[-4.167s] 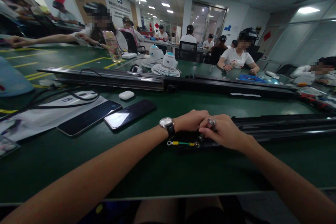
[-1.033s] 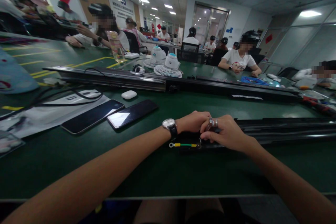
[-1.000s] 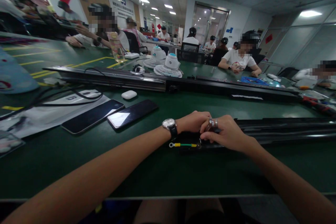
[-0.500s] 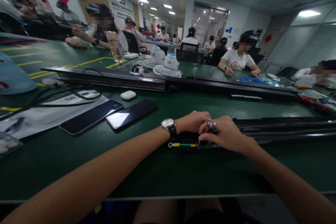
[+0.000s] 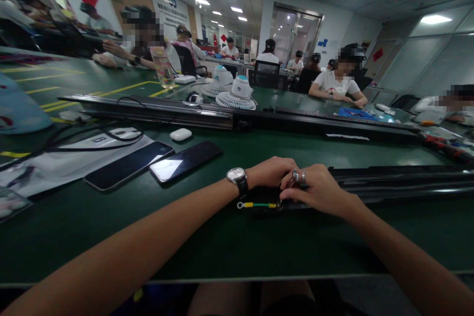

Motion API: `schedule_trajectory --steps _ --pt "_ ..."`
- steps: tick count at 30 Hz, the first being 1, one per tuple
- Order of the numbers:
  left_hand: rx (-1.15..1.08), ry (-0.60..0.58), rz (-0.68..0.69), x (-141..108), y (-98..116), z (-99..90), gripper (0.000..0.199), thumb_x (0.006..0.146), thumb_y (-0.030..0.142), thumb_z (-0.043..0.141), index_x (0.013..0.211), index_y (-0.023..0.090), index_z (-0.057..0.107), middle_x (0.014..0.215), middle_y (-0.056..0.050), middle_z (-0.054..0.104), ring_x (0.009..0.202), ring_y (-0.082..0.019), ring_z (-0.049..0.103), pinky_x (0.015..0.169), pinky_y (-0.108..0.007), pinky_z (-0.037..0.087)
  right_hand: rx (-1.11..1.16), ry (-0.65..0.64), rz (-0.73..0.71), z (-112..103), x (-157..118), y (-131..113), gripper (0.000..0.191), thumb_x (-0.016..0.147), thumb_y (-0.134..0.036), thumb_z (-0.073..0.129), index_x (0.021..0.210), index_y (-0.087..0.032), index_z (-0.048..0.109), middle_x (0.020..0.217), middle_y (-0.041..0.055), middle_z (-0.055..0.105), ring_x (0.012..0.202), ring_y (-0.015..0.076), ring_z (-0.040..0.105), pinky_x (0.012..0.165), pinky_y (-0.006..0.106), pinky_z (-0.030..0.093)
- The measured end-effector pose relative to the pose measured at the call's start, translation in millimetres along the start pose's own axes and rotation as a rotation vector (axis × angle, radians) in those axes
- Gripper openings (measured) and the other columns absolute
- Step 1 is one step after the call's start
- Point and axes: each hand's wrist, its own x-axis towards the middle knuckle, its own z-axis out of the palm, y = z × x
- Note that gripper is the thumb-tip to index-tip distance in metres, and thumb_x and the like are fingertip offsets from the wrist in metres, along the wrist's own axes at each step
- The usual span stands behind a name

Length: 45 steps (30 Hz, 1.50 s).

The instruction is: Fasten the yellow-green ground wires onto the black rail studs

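My left hand (image 5: 272, 172), a watch (image 5: 236, 175) on its wrist, lies over the near end of a black metal rail (image 5: 392, 182). Its fingers bend inward, and their tips are hidden behind my right hand (image 5: 314, 185). That right hand, with rings on it, is closed, thumb and fingers pinched together at the rail's end. What sits in the pinch is too small to make out. Just left of the right thumb, a short green-and-yellow ground wire (image 5: 262, 205) sticks out to the left, its ring terminal free. The wire's other end meets the rail near the thumb.
Left of my hands lie two phones (image 5: 185, 162) (image 5: 129, 165), a white earbud case (image 5: 180, 134), a plastic bag (image 5: 77, 158) and a black cable (image 5: 92, 148). Beyond runs a long black rail (image 5: 314, 123), with white fans (image 5: 239, 94) behind it. Co-workers sit across the table.
Both my hands stay at the rail's end with almost no movement; my left wrist has shifted very slightly. Across the table, a co-worker's hands have moved a little.
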Motion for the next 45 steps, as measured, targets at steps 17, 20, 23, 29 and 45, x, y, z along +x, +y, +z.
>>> schedule_trajectory --steps 17,20,23,29,45 --pt "0.009 0.026 0.013 -2.2 0.5 -1.7 0.02 0.086 0.009 0.072 0.105 0.018 0.071 0.112 -0.006 0.071 0.098 -0.018 0.069 0.081 -0.025 0.049 0.0 -0.015 -0.011 -0.9 0.0 -0.1 0.026 0.094 -0.046 0.07 0.087 -0.021 0.074 0.077 -0.0005 0.077 0.067 0.0146 0.071 0.064 0.022 0.05" --pt "0.009 0.028 0.019 -2.3 -0.4 -1.1 0.021 0.086 0.009 0.072 0.105 0.017 0.071 0.113 -0.007 0.071 0.097 -0.018 0.069 0.081 -0.025 0.049 0.0 -0.015 -0.009 -1.2 0.3 -0.5 0.026 0.094 -0.046 0.07 0.086 -0.021 0.074 0.076 -0.0004 0.076 0.066 0.0144 0.071 0.064 0.022 0.049" --pt "0.006 0.031 0.022 -2.5 -1.4 -0.4 0.021 0.086 0.008 0.071 0.105 0.018 0.071 0.112 -0.006 0.071 0.096 -0.017 0.069 0.08 -0.024 0.049 0.001 -0.021 -0.006 -1.6 0.7 -1.6 0.026 0.095 -0.045 0.07 0.087 -0.021 0.074 0.076 -0.0004 0.076 0.066 0.0143 0.071 0.064 0.023 0.049" --pt "0.002 0.033 0.027 -2.4 -3.2 1.0 0.021 0.086 0.009 0.071 0.105 0.018 0.07 0.112 -0.005 0.071 0.096 -0.016 0.069 0.081 -0.024 0.05 0.001 -0.031 0.002 -1.5 0.6 -2.7 0.025 0.095 -0.044 0.069 0.086 -0.021 0.074 0.074 -0.001 0.076 0.065 0.0142 0.07 0.064 0.023 0.05" --pt "0.005 0.005 0.027 -3.6 0.5 -3.3 0.02 0.087 0.017 0.076 0.105 0.018 0.069 0.113 -0.005 0.069 0.097 -0.016 0.068 0.083 -0.024 0.049 -0.013 -0.088 0.005 -3.2 3.6 -5.1 0.015 0.099 -0.033 0.066 0.092 -0.02 0.07 0.082 0.0002 0.075 0.073 0.0161 0.07 0.073 0.027 0.049"
